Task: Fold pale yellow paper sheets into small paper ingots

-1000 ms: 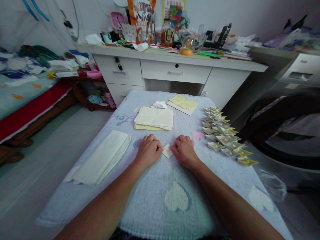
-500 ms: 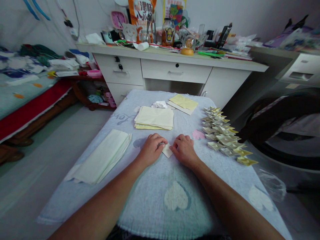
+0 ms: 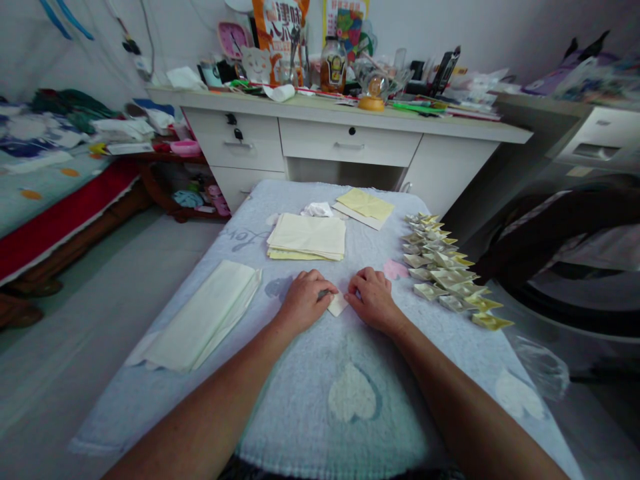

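Note:
A small folded piece of paper (image 3: 338, 305), pale cream, lies on the cloth-covered table between my hands. My left hand (image 3: 307, 299) is closed at its left side, thumb and fingers pinching that edge. At its right side my right hand (image 3: 369, 297) has its fingers curled in, the tips on the paper's edge. Parts of the paper are hidden under my fingers. Just beyond my hands is a stack of cream and yellow paper sheets (image 3: 307, 236). Several folded paper boats (image 3: 445, 270) stand in rows to the right.
A folded length of pale paper (image 3: 203, 317) lies at the left. Behind the stack are a crumpled white tissue (image 3: 317, 209) and yellow sheets (image 3: 367, 204). A cluttered white desk (image 3: 350, 140) stands at the far end, a washing machine (image 3: 595, 147) at the right.
The hands have stayed nearly in place on the small folded paper. My fingers have shifted slightly along its edges, and the whole view has moved a little.

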A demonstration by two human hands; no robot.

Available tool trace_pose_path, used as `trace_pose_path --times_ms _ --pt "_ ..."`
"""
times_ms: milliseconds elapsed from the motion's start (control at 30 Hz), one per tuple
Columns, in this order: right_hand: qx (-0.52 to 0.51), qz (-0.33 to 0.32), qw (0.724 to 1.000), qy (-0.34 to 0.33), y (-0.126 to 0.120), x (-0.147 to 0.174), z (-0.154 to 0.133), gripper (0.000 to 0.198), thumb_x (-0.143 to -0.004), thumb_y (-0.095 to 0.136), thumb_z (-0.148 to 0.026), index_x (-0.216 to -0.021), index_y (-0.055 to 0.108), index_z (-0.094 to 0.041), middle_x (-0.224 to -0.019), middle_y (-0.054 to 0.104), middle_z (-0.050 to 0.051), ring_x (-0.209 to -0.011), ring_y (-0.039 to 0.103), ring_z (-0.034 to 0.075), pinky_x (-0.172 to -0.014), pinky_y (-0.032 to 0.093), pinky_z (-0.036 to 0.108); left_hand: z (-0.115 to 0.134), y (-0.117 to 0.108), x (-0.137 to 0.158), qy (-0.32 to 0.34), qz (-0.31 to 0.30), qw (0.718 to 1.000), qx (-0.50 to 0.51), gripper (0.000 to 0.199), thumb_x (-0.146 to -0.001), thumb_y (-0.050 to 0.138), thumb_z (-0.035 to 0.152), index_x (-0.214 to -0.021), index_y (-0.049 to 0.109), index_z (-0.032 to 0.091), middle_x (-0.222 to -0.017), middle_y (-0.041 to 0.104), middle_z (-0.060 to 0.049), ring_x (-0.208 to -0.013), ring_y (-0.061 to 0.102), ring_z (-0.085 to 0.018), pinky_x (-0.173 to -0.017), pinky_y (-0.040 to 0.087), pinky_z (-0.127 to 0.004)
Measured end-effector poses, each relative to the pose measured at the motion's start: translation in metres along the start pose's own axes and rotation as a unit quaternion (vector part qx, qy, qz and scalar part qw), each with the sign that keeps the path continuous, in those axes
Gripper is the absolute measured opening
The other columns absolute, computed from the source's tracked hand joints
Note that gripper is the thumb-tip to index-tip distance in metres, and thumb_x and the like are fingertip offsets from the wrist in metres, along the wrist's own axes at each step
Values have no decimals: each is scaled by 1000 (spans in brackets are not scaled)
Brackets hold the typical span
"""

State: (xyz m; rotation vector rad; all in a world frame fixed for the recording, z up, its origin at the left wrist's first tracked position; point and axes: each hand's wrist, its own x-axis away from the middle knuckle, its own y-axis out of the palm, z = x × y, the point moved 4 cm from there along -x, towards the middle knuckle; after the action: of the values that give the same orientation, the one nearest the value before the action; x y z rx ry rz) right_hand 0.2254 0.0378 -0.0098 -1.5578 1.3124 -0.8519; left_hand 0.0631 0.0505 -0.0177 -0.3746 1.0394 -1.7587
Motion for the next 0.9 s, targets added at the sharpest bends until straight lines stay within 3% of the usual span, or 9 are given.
trace_pose_path --times_ms 267,400,600,667,767,900 --pt "-24 0 999 -37 0 0 7 13 -86 57 -33 -86 63 -21 -104 54 7 -99 45 25 -84 32 40 -1 3 0 13 8 1000 -21 14 -83 61 23 -93 71 23 -91 62 -4 -92 54 -21 -84 41 -34" --pt "-29 7 998 -62 1 3 1 23 -83 62 -44 -86 62 -21 -102 53 7 -98 44 25 -84 32 40 -1 3 1 2 35 998 -48 28 -79 65 21 -107 64 20 -102 60 -6 -100 51 -23 -89 41 -36" --pt "-50 16 996 -70 2 2 -5 18 -83 64 -37 -82 62 -20 -99 54 6 -97 44 24 -84 33 38 3 1 1 2 21 999 -47 24 -79 63 23 -103 64 22 -103 59 -5 -99 51 -23 -89 40 -37" --pt "-67 16 995 -71 0 2 -5 17 -84 64 -37 -80 62 -20 -99 54 6 -97 44 23 -84 33 38 6 -1 0 5 23 1000 -9 18 -77 63 21 -95 63 21 -98 60 -4 -97 52 -22 -87 41 -36" --pt "-93 21 992 -82 -3 3 -7 17 -84 63 -35 -79 60 -19 -98 54 5 -97 45 22 -86 33 37 9 -3 0 -29 8 994 104 7 -77 59 18 -85 58 19 -79 57 0 -79 54 -16 -73 42 -28" --pt "-137 49 985 -90 -6 5 -8 20 -85 62 -38 -91 57 -19 -98 55 5 -95 46 21 -84 36 35 7 -3 1 -83 17 960 268 7 -77 58 21 -83 55 18 -68 50 4 -63 49 -11 -61 39 -22"
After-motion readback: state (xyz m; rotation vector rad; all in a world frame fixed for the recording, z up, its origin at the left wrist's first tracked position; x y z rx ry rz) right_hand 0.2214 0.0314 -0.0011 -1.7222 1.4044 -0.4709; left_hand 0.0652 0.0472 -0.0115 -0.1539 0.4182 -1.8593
